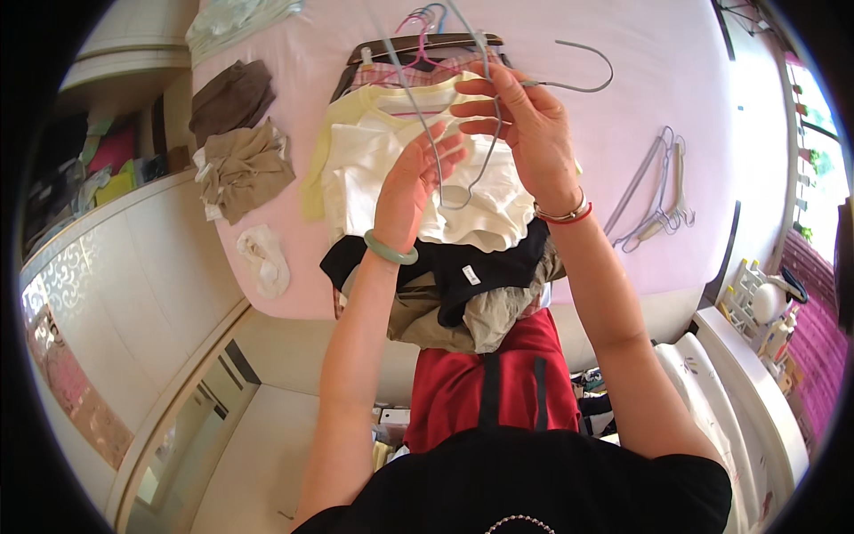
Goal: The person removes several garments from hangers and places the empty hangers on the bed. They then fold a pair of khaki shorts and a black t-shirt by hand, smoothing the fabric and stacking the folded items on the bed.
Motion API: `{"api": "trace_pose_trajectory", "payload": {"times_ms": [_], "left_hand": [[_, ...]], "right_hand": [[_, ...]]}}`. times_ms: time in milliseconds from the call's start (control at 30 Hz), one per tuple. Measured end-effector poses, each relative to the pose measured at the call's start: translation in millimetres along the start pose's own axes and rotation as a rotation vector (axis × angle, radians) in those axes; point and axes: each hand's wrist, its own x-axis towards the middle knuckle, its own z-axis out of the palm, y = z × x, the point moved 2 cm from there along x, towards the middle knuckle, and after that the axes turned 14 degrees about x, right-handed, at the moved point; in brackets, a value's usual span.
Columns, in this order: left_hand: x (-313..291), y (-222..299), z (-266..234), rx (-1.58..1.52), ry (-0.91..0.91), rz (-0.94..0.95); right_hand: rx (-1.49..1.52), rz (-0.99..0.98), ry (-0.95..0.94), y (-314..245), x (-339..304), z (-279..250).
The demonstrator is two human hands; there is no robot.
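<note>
A grey wire hanger is up in front of me over the clothes, its hook sticking out to the right. My right hand holds it near the base of the hook, with the other fingers spread. My left hand is beside the lower bend, fingers apart and loosely curved, the wire crossing in front of them. Below lie a white top and a pale yellow long-sleeved top. Nearer me is a black garment with a small white label, over olive and khaki cloth.
The pink-sheeted bed carries several loose hangers at right. Dark brown and tan folded clothes and a small white cloth lie left. A pink hanger is at the back. Red fabric is before me.
</note>
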Motion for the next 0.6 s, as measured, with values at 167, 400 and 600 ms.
{"api": "trace_pose_trajectory", "payload": {"times_ms": [167, 400, 600], "left_hand": [[-1.8, -59.3, 48.1, 0.035, -0.054, -0.129], [2.7, -164.8, 166.0, 0.214, -0.244, -0.287], [19.1, -213.6, 242.4, 0.12, -0.379, -0.42]], "right_hand": [[0.105, 0.019, 0.304, -20.6, -25.6, -89.8], [0.141, -0.057, 0.699, -55.1, -105.9, -288.9], [0.153, -0.04, 0.87, -62.1, -142.9, -410.6]]}}
